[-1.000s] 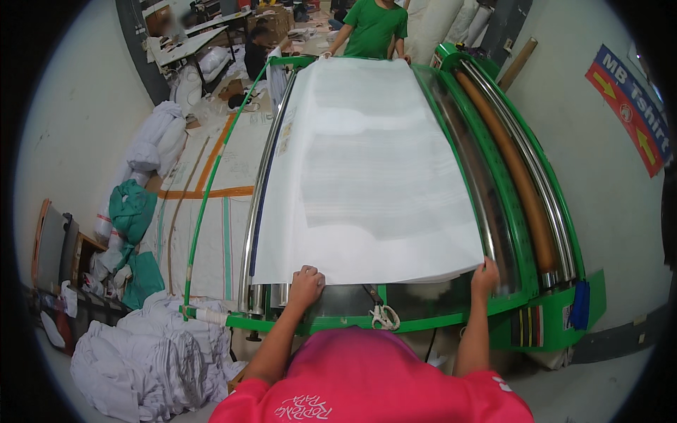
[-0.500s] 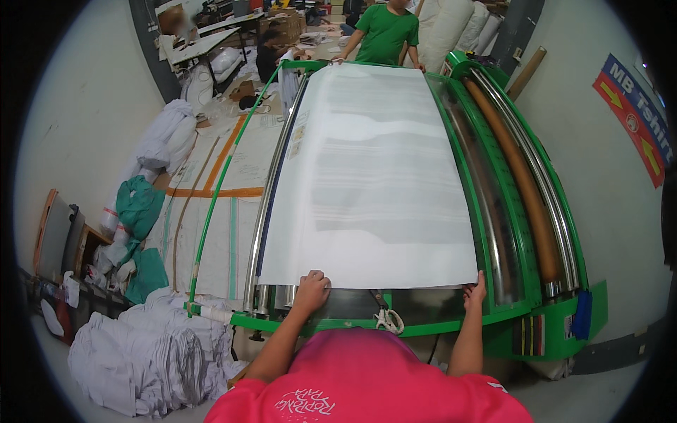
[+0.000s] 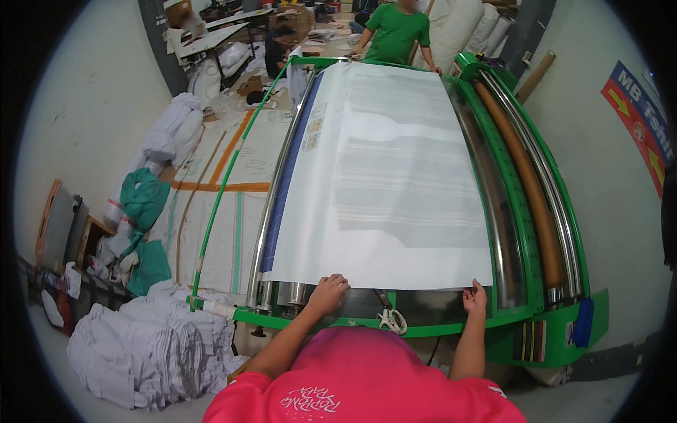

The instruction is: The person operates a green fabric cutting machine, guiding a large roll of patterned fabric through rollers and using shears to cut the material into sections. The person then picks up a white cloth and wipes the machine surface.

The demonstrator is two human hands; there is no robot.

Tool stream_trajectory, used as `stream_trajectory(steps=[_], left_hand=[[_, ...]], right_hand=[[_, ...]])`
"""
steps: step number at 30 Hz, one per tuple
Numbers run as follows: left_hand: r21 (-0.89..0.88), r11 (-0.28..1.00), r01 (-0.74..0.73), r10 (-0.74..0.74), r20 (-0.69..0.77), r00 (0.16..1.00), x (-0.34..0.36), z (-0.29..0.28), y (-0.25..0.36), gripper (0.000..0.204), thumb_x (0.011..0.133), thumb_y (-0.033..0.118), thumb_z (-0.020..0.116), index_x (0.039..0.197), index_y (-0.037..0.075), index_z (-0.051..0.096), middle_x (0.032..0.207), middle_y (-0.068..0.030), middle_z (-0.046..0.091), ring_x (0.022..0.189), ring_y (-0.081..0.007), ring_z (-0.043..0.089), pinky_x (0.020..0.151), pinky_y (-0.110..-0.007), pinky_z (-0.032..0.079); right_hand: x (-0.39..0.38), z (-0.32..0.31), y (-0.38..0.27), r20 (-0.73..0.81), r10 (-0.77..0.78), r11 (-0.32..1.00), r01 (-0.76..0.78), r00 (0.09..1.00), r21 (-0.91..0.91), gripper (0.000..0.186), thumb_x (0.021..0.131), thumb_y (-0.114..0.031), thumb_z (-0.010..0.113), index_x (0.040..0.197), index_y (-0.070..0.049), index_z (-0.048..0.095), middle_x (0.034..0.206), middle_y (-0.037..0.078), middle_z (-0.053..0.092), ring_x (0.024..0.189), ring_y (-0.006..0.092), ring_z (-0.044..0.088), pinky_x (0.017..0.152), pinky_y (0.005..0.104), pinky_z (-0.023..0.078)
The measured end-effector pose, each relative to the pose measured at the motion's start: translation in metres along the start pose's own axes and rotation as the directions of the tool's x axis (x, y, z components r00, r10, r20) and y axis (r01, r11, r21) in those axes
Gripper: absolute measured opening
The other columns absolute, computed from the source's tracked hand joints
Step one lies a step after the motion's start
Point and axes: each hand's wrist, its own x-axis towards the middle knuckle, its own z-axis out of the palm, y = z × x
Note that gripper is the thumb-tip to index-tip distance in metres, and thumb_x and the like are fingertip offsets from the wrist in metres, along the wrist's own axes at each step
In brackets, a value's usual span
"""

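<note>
You have pulled the big white sheet (image 3: pixel 395 176) closer. Your left hand (image 3: pixel 328 290) and right hand (image 3: pixel 474 297) both pinch its near edge; it lies flat and smooth.

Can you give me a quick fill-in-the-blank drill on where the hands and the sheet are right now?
1. Both the left hand and the right hand grip the near edge of the large ____ paper sheet.
2. The sheet lies along a long table with a ____ metal frame.
3. At the far end stands a person in a ____ shirt.
4. Scissors lie at the near end, ____ the two hands.

Missing words: white; green; green; between
</note>
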Motion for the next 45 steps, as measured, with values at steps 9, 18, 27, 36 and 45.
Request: stream_trajectory(steps=[9,18,27,36,45], left_hand=[[0.053,0.978,0.203,-0.192,-0.168,0.967,0.003,-0.020,0.007,0.069,0.091,0.023,0.084,0.156,0.015,0.062,0.172,-0.0136,0.050,0.161,-0.0372,0.045,0.127,-0.058,0.034],[0.059,0.991,0.123,-0.121,-0.046,0.992,-0.012,-0.011,-0.027,0.048,0.093,0.026,0.085,0.137,0.012,0.072,0.163,-0.0125,0.060,0.159,-0.0377,0.045,0.126,-0.058,0.032],[0.070,0.991,0.117,-0.113,-0.066,0.991,-0.007,0.004,-0.034,0.032,0.091,0.020,0.085,0.122,0.013,0.079,0.153,-0.0129,0.070,0.148,-0.0407,0.055,0.119,-0.057,0.042],[0.065,0.993,0.101,-0.095,-0.091,0.991,-0.001,-0.001,-0.033,0.033,0.085,0.018,0.086,0.115,0.011,0.077,0.149,-0.0169,0.069,0.146,-0.0437,0.055,0.116,-0.055,0.051],[0.014,0.998,0.059,-0.058,-0.078,0.995,0.003,-0.001,-0.037,0.045,0.088,0.017,0.084,0.128,0.006,0.070,0.154,-0.0166,0.063,0.149,-0.0393,0.054,0.119,-0.049,0.050]], right_hand=[[0.029,0.009,-0.044,-0.327,-0.387,0.902,0.428,0.862,0.062,0.053,0.084,0.002,0.085,0.130,-0.007,0.059,0.101,0.011,0.067,0.072,0.0225,0.064,0.059,0.0362,0.055],[0.036,-0.001,-0.058,-0.458,-0.474,0.879,0.431,0.752,-0.202,0.043,0.081,0.004,0.085,0.120,-0.003,0.066,0.104,0.011,0.072,0.071,0.0212,0.068,0.055,0.0345,0.057],[0.026,-0.025,-0.174,-0.356,-0.604,0.766,0.397,0.712,-0.505,0.113,0.087,-0.020,0.082,0.178,0.000,0.016,0.136,0.027,0.067,0.123,0.0389,0.066,0.109,0.0457,0.053],[-0.116,0.057,-0.029,0.498,-0.420,0.079,0.577,0.759,-0.813,0.023,0.103,-0.019,0.071,0.121,-0.005,0.077,0.103,0.020,0.079,0.097,0.0294,0.077,0.090,0.0435,0.060],[-0.238,0.086,0.142,0.939,0.113,-0.251,0.924,0.325,-0.289,0.030,0.089,-0.022,0.078,0.111,-0.004,0.068,0.111,0.017,0.059,0.111,0.0382,0.065,0.088,0.0513,0.059]])
